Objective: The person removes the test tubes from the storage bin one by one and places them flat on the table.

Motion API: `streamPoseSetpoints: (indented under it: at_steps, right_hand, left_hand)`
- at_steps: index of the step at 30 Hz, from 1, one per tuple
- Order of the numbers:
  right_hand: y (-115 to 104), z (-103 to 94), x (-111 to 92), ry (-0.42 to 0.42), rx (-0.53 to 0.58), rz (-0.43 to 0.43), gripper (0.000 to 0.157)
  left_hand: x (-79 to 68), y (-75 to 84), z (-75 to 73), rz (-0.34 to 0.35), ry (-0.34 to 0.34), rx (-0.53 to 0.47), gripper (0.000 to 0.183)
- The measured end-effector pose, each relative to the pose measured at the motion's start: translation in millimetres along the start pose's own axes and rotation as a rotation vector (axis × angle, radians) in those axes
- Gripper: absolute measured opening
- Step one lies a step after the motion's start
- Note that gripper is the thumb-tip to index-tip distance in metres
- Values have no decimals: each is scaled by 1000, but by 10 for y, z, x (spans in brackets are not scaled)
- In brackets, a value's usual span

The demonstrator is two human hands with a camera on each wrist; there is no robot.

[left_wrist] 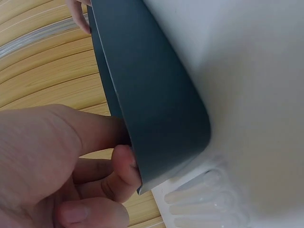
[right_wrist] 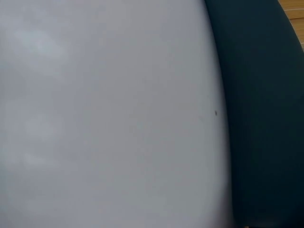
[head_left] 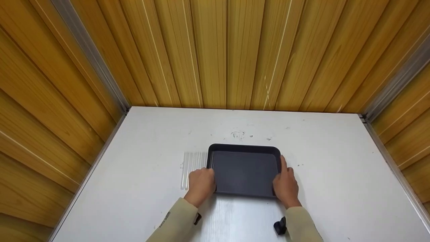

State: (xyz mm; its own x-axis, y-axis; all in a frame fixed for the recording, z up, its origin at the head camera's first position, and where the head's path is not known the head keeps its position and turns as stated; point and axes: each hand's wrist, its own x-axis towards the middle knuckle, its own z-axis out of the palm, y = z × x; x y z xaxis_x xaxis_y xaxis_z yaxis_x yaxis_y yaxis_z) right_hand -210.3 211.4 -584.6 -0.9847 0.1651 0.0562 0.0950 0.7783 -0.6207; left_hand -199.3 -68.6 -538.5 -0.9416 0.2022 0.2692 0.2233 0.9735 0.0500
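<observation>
A dark, rectangular baking tray (head_left: pixel 245 173) with raised sides is between both hands at the table's middle. My left hand (head_left: pixel 202 183) grips its left rim; in the left wrist view the thumb and curled fingers of the left hand (left_wrist: pixel 80 166) pinch the edge of the tray (left_wrist: pixel 152 95). On the opposite side my right hand (head_left: pixel 287 185) holds the right rim, thumb inward and index finger along the outer wall. Only the tray's side wall (right_wrist: pixel 266 118) shows in the right wrist view, without the hand. Inside, the tray holds nothing visible.
Several clear, slender tubes (head_left: pixel 192 164) lie side by side left of the tray, partly covered by it and the left hand. Rounded tube ends (left_wrist: pixel 213 178) show close up. The white table (head_left: pixel 141 151) has dark scuffs near the back. Wood-patterned walls (head_left: pixel 208 53) enclose it.
</observation>
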Motion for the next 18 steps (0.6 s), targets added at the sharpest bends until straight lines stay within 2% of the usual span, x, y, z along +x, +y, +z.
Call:
streamPoseSetpoints:
  at_steps: [3,10,18]
  right_hand:
    - [2,2,-1,-3,2,1,66]
    - [0,-4,-19,9,15,-19,64]
    - [0,-4,-4,8,3,-4,65]
  left_hand:
    - [1,7,16,19,34,17,25]
    - [24,41,29,0,-23,67,29]
    - [38,63,56,0,-65,92,21]
